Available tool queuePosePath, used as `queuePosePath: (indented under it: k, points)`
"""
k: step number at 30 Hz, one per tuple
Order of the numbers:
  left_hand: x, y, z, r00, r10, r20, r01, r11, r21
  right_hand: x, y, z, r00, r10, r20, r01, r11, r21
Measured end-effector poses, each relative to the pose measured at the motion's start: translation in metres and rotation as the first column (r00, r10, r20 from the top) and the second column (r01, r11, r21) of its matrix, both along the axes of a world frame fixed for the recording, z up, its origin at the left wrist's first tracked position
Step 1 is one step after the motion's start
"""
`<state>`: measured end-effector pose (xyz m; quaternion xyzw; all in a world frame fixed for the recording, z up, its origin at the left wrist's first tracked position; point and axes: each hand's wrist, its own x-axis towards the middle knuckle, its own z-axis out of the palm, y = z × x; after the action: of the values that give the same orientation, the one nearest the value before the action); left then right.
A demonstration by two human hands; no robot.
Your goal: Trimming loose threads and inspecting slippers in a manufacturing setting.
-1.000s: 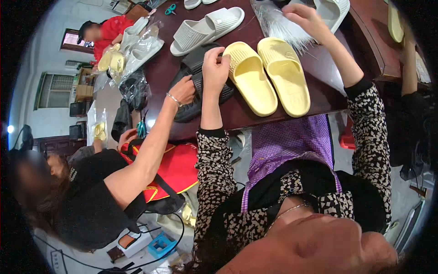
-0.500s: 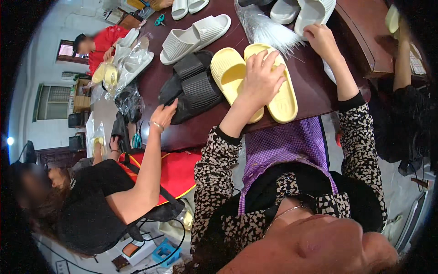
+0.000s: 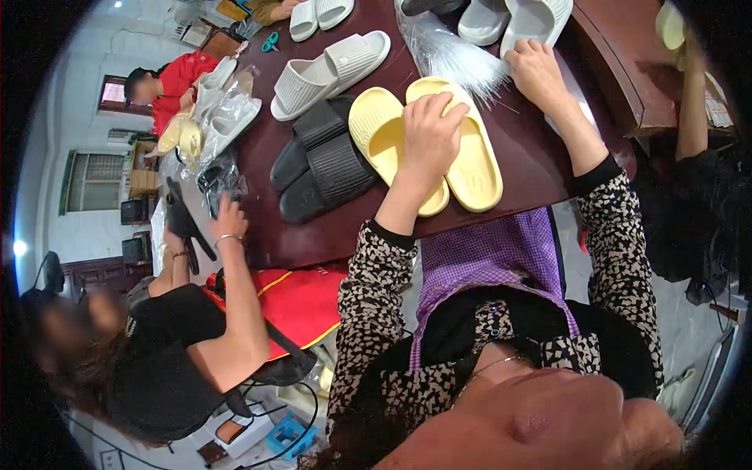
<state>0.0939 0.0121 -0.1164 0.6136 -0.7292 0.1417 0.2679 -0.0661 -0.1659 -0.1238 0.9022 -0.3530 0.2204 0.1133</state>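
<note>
A pair of yellow slide sandals (image 3: 479, 184) lies side by side before me, near the table's edge. My left hand (image 3: 431, 135) is closed over the strap of the right sandal, its fingers curled; part of the strap is hidden beneath it. Farther right, my right hand (image 3: 539, 74) has its fingers bent together at the loose ends of a bundle of thin clear plastic strands (image 3: 458, 64). Those fingertips also lie by the end of a white slide sandal (image 3: 534, 25). Whatever they pinch is too small to make out.
Black slides (image 3: 333, 168) and light grey slides (image 3: 333, 74) lie left of the yellow pair on the dark red table (image 3: 521, 141). Teal scissors (image 3: 270, 41) lie farther back. At left, a co-worker's hand (image 3: 229, 223) is near a black sandal (image 3: 184, 223); another person in red sits beyond.
My left hand's spread fingers have curled in on the yellow sandal. My right hand has shifted slightly left. The co-worker's hand has left the black slides and moved left.
</note>
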Motion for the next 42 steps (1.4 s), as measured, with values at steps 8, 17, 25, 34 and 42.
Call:
queuePosePath:
  k: [8, 17, 25, 34, 42]
  points:
    - [0.004, 0.002, 0.001, 0.999, -0.010, -0.041, 0.007, 0.997, -0.074, -0.005, -0.003, 0.009, 0.984, 0.009, 0.179, -0.018, 0.999, 0.050]
    - [0.003, -0.001, 0.011, 0.989, -0.044, -0.144, 0.039, 0.999, -0.039, -0.027, 0.004, 0.032, 0.869, -0.037, 0.494, -0.269, 0.802, 0.533]
    - [-0.025, -0.047, 0.045, 0.927, -0.220, -0.304, 0.188, 0.974, -0.130, -0.035, 0.010, 0.047, 0.648, 0.039, 0.760, -0.708, 0.397, 0.584]
    - [-0.029, -0.081, 0.021, 0.871, -0.245, -0.426, 0.238, 0.969, -0.070, -0.037, 0.001, 0.036, 0.602, 0.017, 0.799, -0.795, 0.102, 0.597]
    - [-0.023, -0.059, 0.023, 0.760, -0.147, -0.633, 0.088, 0.988, -0.124, -0.018, -0.005, 0.019, 0.391, -0.078, 0.917, -0.919, 0.014, 0.394]
